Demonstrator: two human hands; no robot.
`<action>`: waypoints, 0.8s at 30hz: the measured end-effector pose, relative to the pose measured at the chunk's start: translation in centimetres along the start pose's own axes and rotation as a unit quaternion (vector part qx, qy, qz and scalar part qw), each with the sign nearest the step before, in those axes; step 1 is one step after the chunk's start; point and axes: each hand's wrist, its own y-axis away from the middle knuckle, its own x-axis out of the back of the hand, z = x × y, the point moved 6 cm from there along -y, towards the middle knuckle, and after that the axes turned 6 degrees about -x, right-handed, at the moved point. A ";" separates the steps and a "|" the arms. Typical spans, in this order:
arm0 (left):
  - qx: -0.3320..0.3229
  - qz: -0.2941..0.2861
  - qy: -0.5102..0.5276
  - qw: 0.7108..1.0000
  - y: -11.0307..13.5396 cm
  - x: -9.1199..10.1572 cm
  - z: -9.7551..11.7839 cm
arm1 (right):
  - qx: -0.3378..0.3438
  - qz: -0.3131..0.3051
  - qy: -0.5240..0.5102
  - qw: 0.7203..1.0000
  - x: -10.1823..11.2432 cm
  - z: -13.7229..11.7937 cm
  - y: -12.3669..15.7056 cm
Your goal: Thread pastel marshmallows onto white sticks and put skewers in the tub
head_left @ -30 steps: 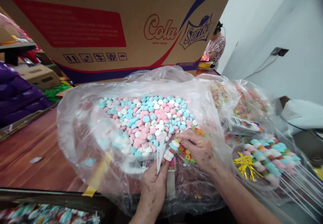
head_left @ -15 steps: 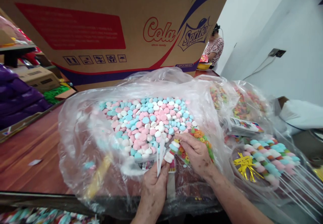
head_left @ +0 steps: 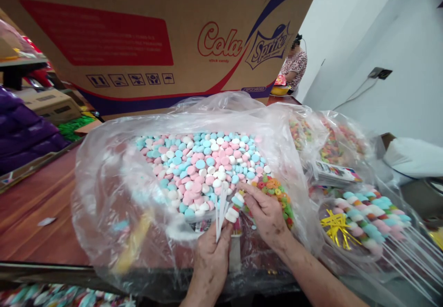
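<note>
Shows, at left, a reddish-brown wooden surface (head_left: 38,247), then a spread translucent plastic bag (head_left: 104,134) around round pink, blue and white candies (head_left: 207,162), likely for easy reach. Grips thin white plastic sticks (head_left: 218,228) and the base of 1 multicoloured candy skewer (head_left: 235,206) between closed fingers of the left hand (head_left: 210,249), apparently for steadiness. Pinches its top in narrowed fingers of the right hand (head_left: 266,212), beside orange-green ring gummies (head_left: 273,189). Features shiny yellow ties (head_left: 335,226) and multicoloured filled skewers (head_left: 375,217) rightmost, probably separated from loose pieces.

soft even light | glare on plastic bag (head_left: 207,121) | edges stretched
</note>
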 end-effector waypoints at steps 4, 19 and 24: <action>-0.002 0.009 -0.003 1.000 0.1 0.0 -0.1 | 0.010 -0.001 -0.019 1.000 -0.3 -0.3 -0.1; 0.012 0.038 0.023 0.999 0.0 0.4 -1.3 | 0.026 -0.022 -0.043 0.999 -1.0 -0.2 0.8; -0.004 0.039 0.020 0.999 -0.1 0.4 -0.9 | 0.037 -0.041 -0.048 0.997 -1.3 -0.6 0.8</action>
